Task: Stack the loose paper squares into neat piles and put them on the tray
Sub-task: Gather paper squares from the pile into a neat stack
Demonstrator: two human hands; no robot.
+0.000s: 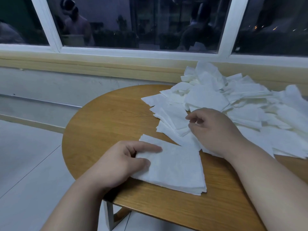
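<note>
I read the neat stack (175, 167) as plain white w/ a faint mottled emboss. Loose heap (233, 100) is the same white, greyer in the folds. Worktop (108, 120) is warm honey-brown w/ streaky wood grain. Window frame (55, 27) white, glass (166, 22) near black w/ a few orange specks. Ledge (83, 65) pale yellow wood. Wall (50, 84) off-white. Floor (25, 155) light grey tile, thin dark joint lines.
</note>
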